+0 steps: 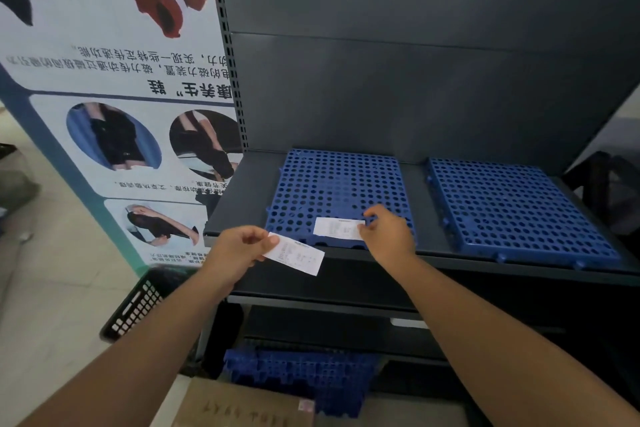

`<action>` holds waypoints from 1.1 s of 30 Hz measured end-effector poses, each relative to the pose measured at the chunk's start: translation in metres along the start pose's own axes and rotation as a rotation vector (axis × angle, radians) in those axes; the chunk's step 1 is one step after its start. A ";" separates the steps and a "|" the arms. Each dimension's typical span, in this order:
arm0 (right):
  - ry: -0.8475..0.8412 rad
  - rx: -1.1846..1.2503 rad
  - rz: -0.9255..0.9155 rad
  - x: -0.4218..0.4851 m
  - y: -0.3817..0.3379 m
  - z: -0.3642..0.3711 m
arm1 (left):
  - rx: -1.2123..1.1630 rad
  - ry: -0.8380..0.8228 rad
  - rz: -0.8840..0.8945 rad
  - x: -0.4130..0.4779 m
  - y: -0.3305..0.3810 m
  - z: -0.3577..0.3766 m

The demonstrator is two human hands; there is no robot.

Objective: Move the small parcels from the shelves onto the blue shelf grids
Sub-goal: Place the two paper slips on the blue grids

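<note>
better to press the white slip (pixel 338 228) flat against the near edge of the left blue grid (pixel 341 189) with the right hand (pixel 388 234), fingertips pinching its right end, and let go only once it lies square and clear of the front lip. worth keeping the second slip (pixel 296 254) level in the left hand (pixel 239 248), thumb and fingers closed on its left end, hanging in the air just in front of the shelf edge (pixel 485 262) and not yet over any grid. probably best to lay that one on the right blue grid (pixel 519 208), bare for now, or beside the first one, without overlapping it.

both slips thin, flat, white, oblong, with small dark print too fine to read; more like paper labels than boxes, so light enough to slide or lift in a draught. grids bright blue, hard-looking, pierced all over with round holes, lying side by side but apart on the dark grey shelf. more blue grids (pixel 301 374) stacked low under the shelf, beside a black basket (pixel 138 305) on the floor
</note>
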State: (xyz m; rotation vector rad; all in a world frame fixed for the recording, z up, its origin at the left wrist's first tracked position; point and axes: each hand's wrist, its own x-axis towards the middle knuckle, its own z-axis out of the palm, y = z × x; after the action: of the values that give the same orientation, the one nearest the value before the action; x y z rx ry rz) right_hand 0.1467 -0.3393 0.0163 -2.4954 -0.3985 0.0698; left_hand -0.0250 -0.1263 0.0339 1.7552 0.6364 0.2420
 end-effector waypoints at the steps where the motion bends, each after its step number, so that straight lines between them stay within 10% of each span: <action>1: 0.004 -0.033 -0.022 -0.001 -0.001 0.000 | 0.006 0.000 0.005 0.000 -0.001 0.000; 11: 0.030 -0.144 -0.076 0.002 -0.002 0.002 | -0.027 -0.052 0.016 -0.004 0.000 0.005; 25: -0.004 0.713 -0.019 -0.072 0.000 -0.089 | -0.150 -0.071 0.172 -0.020 0.090 0.085; 33: 0.105 0.692 -0.102 -0.084 0.040 -0.165 | -0.184 -0.052 0.267 -0.054 0.147 0.151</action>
State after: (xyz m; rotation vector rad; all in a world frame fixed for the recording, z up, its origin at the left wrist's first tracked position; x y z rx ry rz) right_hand 0.1009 -0.4879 0.1245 -1.7863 -0.3771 0.0279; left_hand 0.0446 -0.3038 0.1387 1.6598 0.3295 0.4243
